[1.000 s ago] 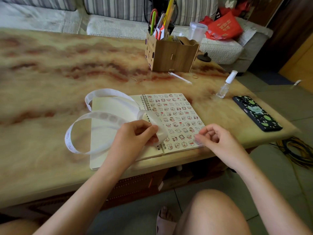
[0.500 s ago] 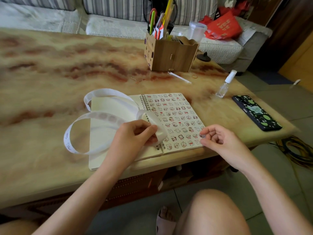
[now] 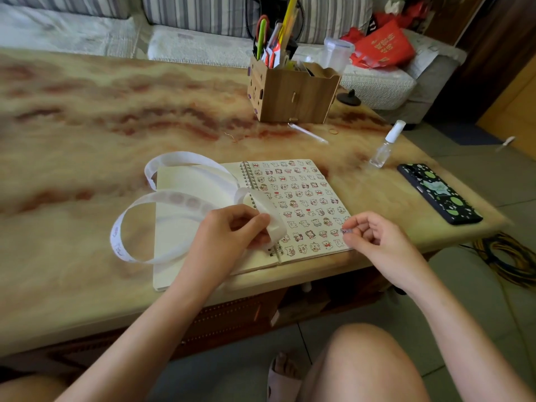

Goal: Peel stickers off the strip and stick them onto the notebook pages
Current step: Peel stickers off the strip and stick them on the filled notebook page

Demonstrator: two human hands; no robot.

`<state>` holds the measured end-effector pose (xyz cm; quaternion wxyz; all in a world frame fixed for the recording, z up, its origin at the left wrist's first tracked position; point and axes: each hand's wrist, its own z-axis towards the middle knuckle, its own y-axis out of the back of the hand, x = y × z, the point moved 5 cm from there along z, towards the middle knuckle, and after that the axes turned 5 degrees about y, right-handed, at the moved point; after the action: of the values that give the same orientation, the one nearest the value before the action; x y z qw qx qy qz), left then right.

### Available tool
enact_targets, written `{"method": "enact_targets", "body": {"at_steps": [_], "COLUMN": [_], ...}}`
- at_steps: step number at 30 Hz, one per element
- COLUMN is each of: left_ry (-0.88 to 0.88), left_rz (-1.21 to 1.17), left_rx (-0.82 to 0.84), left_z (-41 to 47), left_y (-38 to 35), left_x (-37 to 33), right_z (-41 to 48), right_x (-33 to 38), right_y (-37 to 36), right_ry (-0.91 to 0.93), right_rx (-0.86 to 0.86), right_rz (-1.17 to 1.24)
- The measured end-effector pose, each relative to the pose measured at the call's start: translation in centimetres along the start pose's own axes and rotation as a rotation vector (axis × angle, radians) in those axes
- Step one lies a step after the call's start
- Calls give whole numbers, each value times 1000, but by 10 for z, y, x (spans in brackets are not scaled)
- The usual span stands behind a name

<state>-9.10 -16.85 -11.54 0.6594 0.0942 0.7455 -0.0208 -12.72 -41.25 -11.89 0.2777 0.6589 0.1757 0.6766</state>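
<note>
Left-hand grip [image 3: 229, 236] pinches the looped white translucent sticker strip [image 3: 174, 197] above the open cream spiral-bound notebook [image 3: 304, 198]. Right-hand grip [image 3: 374, 239], just to its right, pinches a small sticker [image 3: 345, 231] at the sticker-covered page's lower right edge, over the marbled counter [image 3: 87, 126].

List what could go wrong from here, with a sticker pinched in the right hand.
1. The right hand pinches a small sticker at the outer edge of the notebook's crowded right page. It may overlap neighbours or hang off the edge.
2. The strip, held by the left hand, loops loosely over the left page. It could sag onto the page or snag.
3. The notebook lies close to the table's near edge, so pressing down might shift it.
</note>
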Motion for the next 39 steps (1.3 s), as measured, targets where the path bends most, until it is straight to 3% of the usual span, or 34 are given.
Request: {"method": "enact_targets", "body": {"at_steps": [5, 9, 17, 27, 39], "left_ry": [-8, -15, -70, -60, -71], "left_rz": [-19, -50, -150, -162, -96], "left_rx": [5, 20, 35, 86, 101], "left_z": [0, -2, -3, -3, -5], "left_y": [0, 0, 0, -5, -7], "left_x": [-2, -6, -13, -14, -12], "right_z": [-2, -9, -6, -5, -6], "right_x": [9, 43, 80, 80, 79], "right_y": [5, 4, -50, -52, -51], "right_ry": [5, 190, 246, 259, 281], "right_rx": [-42, -188, 46, -26, -54], "right_rz": [-18, -17, 224, 328, 292]}}
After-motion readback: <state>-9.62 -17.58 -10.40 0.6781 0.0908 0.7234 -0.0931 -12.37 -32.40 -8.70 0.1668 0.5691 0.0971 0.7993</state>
